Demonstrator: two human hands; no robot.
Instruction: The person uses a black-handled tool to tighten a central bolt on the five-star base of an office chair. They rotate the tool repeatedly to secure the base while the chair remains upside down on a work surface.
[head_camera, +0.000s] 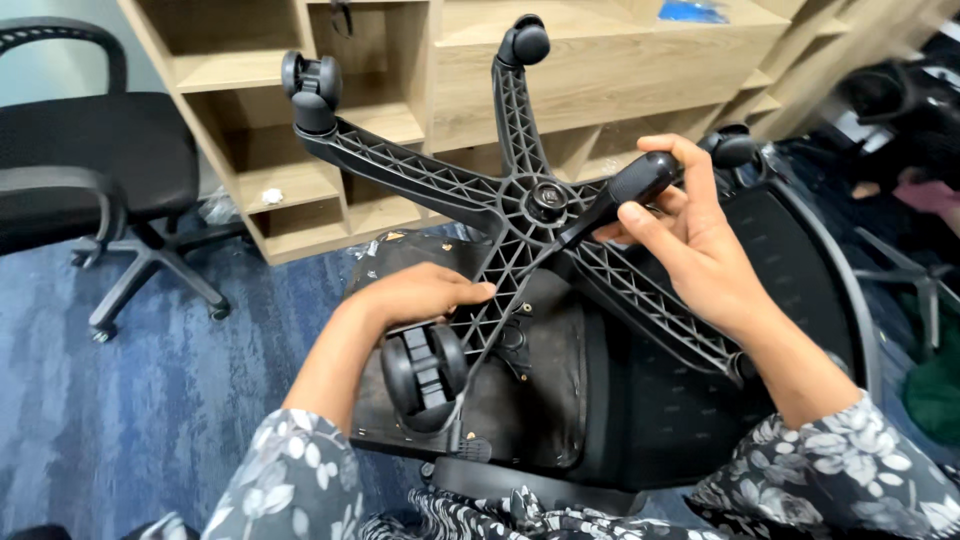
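So basically the chair's flipped over on the blue carpet (150, 400), seat underside (520, 400) facing up, and the black five-star base (470, 195) sticks up toward the camera with its hub (548, 198) roughly mid-frame. The right hand (690, 240) has a black tool handle (640, 180) in its grip, fingers curled around it with the thumb along the near side, so that grip is closed on the handle. The handle's long axis runs diagonally, from upper right down to lower left, and its thin end (575, 232) points at the base just near and right of the hub; I can't tell if it's actually touching. So the hub lies down and left from the right hand's grip, and the right hand is clearly the nearer one to it. The left hand (420, 295) rests palm-down on the near-left spoke (490, 300), fingers bent over the ribbed plastic, pressing rather than wrapping it, just above the near caster (425, 375). That spoke runs from the hub down toward the near left. Wooden shelves (400, 110) stand behind, and another office chair (90, 170) sits far left.
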